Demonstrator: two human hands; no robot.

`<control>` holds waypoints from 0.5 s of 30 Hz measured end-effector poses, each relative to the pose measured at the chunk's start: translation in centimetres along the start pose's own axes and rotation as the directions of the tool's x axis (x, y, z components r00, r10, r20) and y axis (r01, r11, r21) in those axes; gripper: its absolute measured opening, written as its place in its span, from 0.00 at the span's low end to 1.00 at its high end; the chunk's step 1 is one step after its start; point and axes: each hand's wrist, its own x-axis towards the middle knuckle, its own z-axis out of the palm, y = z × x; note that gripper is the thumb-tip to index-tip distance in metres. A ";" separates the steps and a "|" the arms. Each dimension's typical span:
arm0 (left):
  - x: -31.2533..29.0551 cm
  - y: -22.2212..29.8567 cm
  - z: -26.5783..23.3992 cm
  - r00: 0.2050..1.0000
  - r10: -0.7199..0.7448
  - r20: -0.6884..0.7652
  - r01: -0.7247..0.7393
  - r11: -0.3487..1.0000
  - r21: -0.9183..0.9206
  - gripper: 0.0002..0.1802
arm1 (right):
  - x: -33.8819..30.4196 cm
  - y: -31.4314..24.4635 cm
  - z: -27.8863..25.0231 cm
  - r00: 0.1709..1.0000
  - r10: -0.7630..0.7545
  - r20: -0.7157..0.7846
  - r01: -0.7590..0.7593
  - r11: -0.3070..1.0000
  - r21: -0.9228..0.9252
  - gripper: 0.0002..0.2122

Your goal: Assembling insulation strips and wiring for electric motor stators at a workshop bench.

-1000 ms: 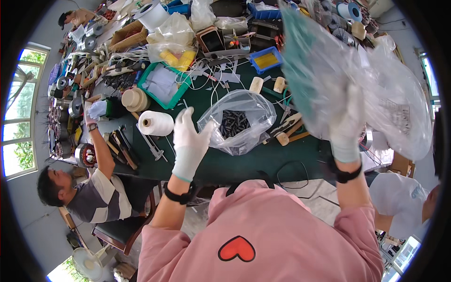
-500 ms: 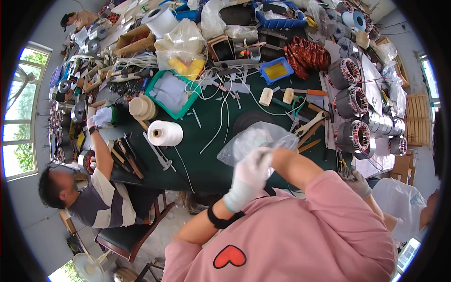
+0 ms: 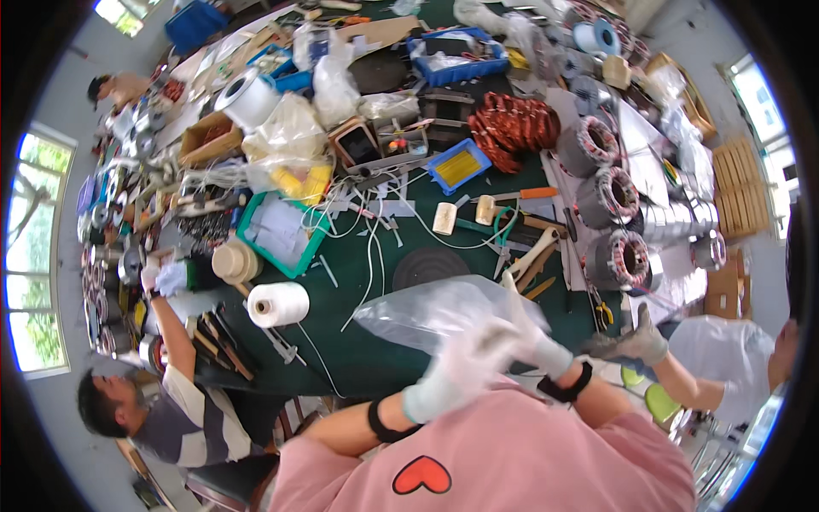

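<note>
Both my hands wear white gloves and are close together over the near edge of the green table. My left hand (image 3: 456, 375) is smeared by motion, its fingers reaching toward the right hand, so I cannot make out its grip. My right hand (image 3: 543, 352) is beside it, with at least one finger stretched upward across a clear plastic bag (image 3: 409, 311). The bag spreads out just beyond both hands, its wide end to the left. Which hand holds it, if either, is unclear. A round dark disc (image 3: 431, 271) lies behind the bag.
A white thread spool (image 3: 278, 305) stands left, near a green tray (image 3: 320, 229) of paper pieces. Mallets, pliers (image 3: 503, 243) and knives lie right, before stator cores (image 3: 616, 260). A co-worker (image 3: 171, 401) sits left; another's gloved hand (image 3: 646, 341) is at right.
My right hand has swung back from its crossed position, and its glove now shows. The bag has spread out leftward. The view has shifted, and the co-worker's gloved hand at right has lifted.
</note>
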 end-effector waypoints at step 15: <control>5.1 -4.2 -6.1 0.981 0.132 -0.146 -0.080 0.945 0.318 0.11 | 8.8 -7.8 0.0 0.845 -0.163 -0.509 -0.018 0.943 -0.332 0.32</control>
